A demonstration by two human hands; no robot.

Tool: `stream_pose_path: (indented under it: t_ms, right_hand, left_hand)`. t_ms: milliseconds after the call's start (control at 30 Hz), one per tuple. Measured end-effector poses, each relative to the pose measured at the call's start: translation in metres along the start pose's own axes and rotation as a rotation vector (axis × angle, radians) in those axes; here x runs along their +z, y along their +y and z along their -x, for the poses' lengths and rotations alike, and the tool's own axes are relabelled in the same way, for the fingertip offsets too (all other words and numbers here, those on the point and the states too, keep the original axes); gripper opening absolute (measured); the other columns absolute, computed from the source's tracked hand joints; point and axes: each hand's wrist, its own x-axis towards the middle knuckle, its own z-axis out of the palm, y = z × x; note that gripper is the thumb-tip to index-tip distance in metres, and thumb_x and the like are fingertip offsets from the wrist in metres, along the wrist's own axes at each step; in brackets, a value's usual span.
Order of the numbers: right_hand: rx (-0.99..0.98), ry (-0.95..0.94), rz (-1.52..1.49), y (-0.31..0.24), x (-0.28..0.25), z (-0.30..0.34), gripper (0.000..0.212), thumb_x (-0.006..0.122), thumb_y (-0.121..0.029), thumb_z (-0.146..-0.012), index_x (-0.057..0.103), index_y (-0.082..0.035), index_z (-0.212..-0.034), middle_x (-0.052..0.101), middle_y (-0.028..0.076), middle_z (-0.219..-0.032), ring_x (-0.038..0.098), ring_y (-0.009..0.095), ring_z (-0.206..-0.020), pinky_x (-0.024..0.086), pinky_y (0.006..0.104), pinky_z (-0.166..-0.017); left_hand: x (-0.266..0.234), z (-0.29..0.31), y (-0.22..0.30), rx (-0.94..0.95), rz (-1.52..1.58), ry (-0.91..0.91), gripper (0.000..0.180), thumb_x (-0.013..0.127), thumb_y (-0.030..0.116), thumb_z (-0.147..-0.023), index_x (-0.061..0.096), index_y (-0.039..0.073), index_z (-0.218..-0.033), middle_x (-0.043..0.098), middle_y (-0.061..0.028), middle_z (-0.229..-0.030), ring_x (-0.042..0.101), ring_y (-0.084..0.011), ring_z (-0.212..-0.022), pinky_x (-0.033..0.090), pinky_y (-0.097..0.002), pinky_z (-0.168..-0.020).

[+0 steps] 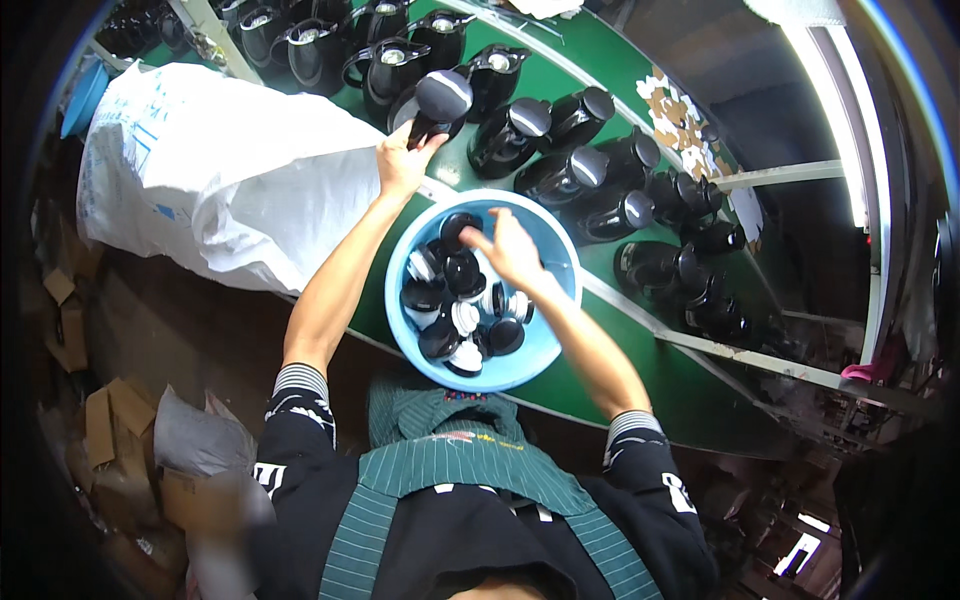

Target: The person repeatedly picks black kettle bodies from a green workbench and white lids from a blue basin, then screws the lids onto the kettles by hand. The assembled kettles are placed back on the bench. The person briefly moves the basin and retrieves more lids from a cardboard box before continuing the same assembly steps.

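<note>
- Black vacuum jug, one, lid in place: at the far side of the tabletop, ahead and slightly left of the basin; seen from above, apparently upright, its long axis running toward the viewer; exact tilt cannot be told.
- Left hand: closed around the jug's handle, arm stretched forward; the nearer of the two hands to this jug.
- Right hand: over the basin, fingers parted and slightly blurred, pointing left; whether it has hold of anything cannot be told.
- Round black lid, one, by the right fingertips: just inside the basin's far-left part, to the left of the right hand; contact unclear. The held jug lies beyond it, farther from the wearer.
- Light-blue basin, one: round, between the forearms.
- Stopper lids, black caps with white plugs: roughly a dozen, heaped in the basin; overlap prevents an exact count.
- Open-topped jugs, black: at least six, across the upper left and middle.
- Capped jugs, black: five distinct to the right of the held one; more beyond, merging.
- White sack, one: bulky, left of the left forearm.
</note>
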Motion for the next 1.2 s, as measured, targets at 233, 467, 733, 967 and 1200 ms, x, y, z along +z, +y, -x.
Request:
stream_pose_path:
  t_ms: [233,467,733,967,1200]
  right_hand:
    - [-0.133,0.067,0.205,-0.012,0.058,-0.002,0.095,0.089,-0.039,-0.081,0.04,0.002,-0.152,0.061,0.026,-0.129,0.062,0.041,-0.12,0.055,0.0463,-0.101]
    - [-0.045,-0.018,0.113,-0.01,-0.002,0.005,0.087,0.089,-0.041,-0.078,0.051,0.004,-0.141,0.063,0.026,-0.125,0.068,0.043,-0.111,0.057,0.0472,-0.096]
    - [-0.016,0.11,-0.282,-0.013,-0.099,0.0,0.088,0.093,-0.028,-0.08,0.046,-0.006,-0.152,0.064,0.019,-0.133,0.07,0.023,-0.104,0.062,0.0365,-0.088]
    - [-0.082,0.418,-0.674,0.016,-0.163,-0.028,0.091,0.09,-0.008,-0.083,0.036,-0.007,-0.157,0.052,0.024,-0.147,0.065,0.033,-0.124,0.059,0.0426,-0.101]
    - [-0.411,0.529,-0.433,-0.034,-0.254,-0.056,0.088,0.092,-0.008,-0.079,0.047,-0.004,-0.155,0.057,0.024,-0.149,0.065,0.03,-0.126,0.058,0.0413,-0.105]
  left_hand:
    - [0.033,-0.022,-0.062,-0.128,-0.023,0.039,0.034,0.093,0.027,-0.079,0.072,0.002,-0.089,0.062,-0.003,-0.068,0.055,-0.0133,-0.061,0.046,-0.0322,-0.061]
    - [0.038,-0.065,-0.015,0.131,-0.535,0.168,0.062,0.078,0.052,-0.09,0.058,-0.001,-0.116,0.06,-0.0202,-0.115,0.058,-0.0394,-0.109,0.048,-0.0485,-0.094]
    - [0.118,-0.198,-0.003,-0.374,-0.842,-0.702,0.063,0.087,0.048,-0.082,0.072,0.008,-0.128,0.069,-0.016,-0.137,0.066,-0.033,-0.129,0.044,-0.0614,-0.11]
    - [0.156,-0.173,0.023,0.242,-0.095,-0.231,0.037,0.085,0.031,-0.086,0.067,0.005,-0.105,0.074,-0.0192,-0.098,0.073,-0.0401,-0.092,0.056,-0.0451,-0.08]
    - [0.084,-0.106,0.142,0.737,-0.157,-0.4,0.035,0.086,0.024,-0.08,0.068,0.006,-0.104,0.074,-0.015,-0.092,0.072,-0.0357,-0.086,0.057,-0.0428,-0.074]
